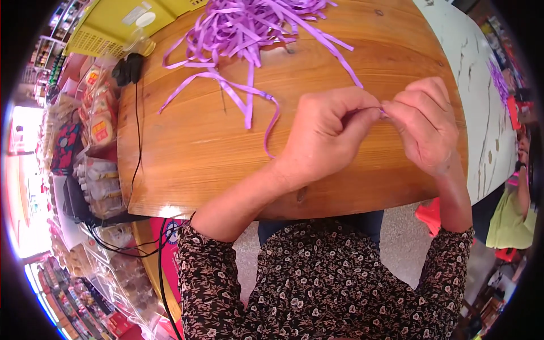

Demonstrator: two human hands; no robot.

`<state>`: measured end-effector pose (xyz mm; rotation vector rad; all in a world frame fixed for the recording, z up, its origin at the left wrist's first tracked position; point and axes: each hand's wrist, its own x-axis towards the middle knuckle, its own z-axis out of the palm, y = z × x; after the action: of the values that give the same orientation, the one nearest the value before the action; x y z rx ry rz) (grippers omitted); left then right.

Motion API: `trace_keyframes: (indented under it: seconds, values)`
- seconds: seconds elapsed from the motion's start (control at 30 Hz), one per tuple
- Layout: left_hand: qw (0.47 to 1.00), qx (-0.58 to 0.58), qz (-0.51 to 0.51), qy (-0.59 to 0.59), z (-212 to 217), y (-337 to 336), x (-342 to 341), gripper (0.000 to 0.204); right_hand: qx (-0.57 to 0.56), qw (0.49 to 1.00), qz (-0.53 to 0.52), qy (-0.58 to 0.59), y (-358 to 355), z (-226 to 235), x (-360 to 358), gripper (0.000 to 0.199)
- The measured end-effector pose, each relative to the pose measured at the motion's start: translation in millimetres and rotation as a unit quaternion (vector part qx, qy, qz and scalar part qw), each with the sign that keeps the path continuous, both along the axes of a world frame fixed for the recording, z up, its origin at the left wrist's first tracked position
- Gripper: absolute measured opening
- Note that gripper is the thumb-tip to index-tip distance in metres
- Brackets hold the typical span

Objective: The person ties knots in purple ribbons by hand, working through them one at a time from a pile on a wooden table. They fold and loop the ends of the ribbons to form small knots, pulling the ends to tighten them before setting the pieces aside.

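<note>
Pinched between thumb and forefinger, the left hand [331,133] and the right hand [422,122] meet fingertip to fingertip over the near right part of the table, both closed on a purple ribbon strip [272,127] that trails from under the left hand back toward the middle of the board. Farther off, at the table's far edge, lies a loose heap of purple ribbon strips [249,25], some ends straggling toward the hands but well apart from them. A black cable [136,130] runs down the left edge from a small black object, with a yellow plastic crate [107,25] beyond. The round wooden table [187,164] stands beside a white marbled surface [481,73]; packaged goods [99,127] crowd the left. The pinched ribbon end itself is hidden by the fingers.
</note>
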<state>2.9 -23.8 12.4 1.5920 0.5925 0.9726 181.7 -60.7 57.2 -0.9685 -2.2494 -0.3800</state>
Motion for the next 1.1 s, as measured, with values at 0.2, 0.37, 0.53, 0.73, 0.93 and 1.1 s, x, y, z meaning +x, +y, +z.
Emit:
trace_keyframes:
  seconds: [0.2, 0.37, 0.53, 0.73, 0.93, 1.1]
  values:
    - [0.998, 0.054, 0.038, 0.008, 6, -3, 3, 0.003, -0.008, 0.999, -0.006, -0.039, -5, 5, 5, 0.022]
    - [0.998, 0.044, 0.042, -0.003, 7, -5, 2, 0.003, 0.004, 1.0, -0.008, -0.028, -8, 5, 5, 0.022]
    - [0.998, 0.048, 0.039, 0.009, 10, -6, 1, 0.003, 0.021, 1.0, -0.005, -0.017, -8, 0, 8, 0.021]
    - [0.999, 0.015, 0.038, -0.003, 9, -7, 2, 0.004, 0.016, 1.0, -0.001, -0.006, -9, -4, 12, 0.02]
    - [0.996, -0.031, -0.065, 0.047, 2, 0, 5, 0.012, -0.063, 0.99, -0.08, 0.1, -17, -8, 23, 0.014]
    - [0.912, 0.382, 0.139, 0.054, 11, 43, -14, 0.017, -0.096, 0.976, -0.149, 0.125, -11, -14, 52, 0.015]
